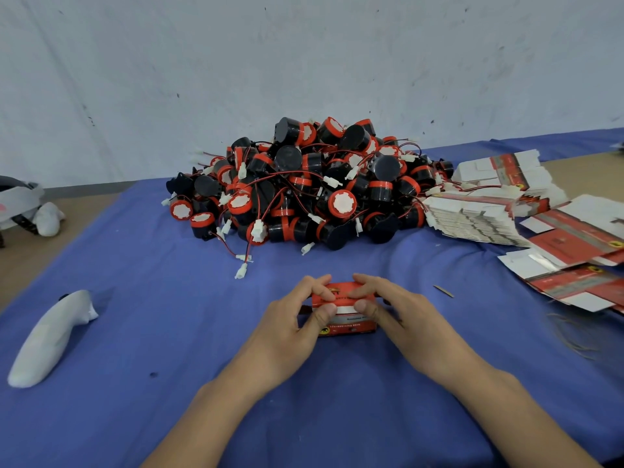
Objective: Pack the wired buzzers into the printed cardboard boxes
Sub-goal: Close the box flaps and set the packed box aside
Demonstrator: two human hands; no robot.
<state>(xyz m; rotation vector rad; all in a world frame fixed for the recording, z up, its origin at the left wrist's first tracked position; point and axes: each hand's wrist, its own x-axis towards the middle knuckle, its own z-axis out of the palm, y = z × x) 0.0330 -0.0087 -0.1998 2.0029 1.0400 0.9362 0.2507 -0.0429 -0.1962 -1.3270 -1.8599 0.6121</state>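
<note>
The red printed box [349, 327] sits mid-table on the blue cloth [135, 298], toward its front edge. The left hand [293, 322] and right hand [401, 310] both grip it, fingers curled over the top and thumbs pressing the near face. This looks like the flap being closed, and the contents are hidden. The next move needs a firm tuck. The buzzer pile [304, 184] lies at the back edge and the flat boxes [479, 214] at the right.

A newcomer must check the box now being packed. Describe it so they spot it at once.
On the blue cloth, look in front of the big pile of buzzers, on the near side. There the left hand and right hand hold one red printed box. It alone is folded up; the other boxes lie flat at the right.
</note>
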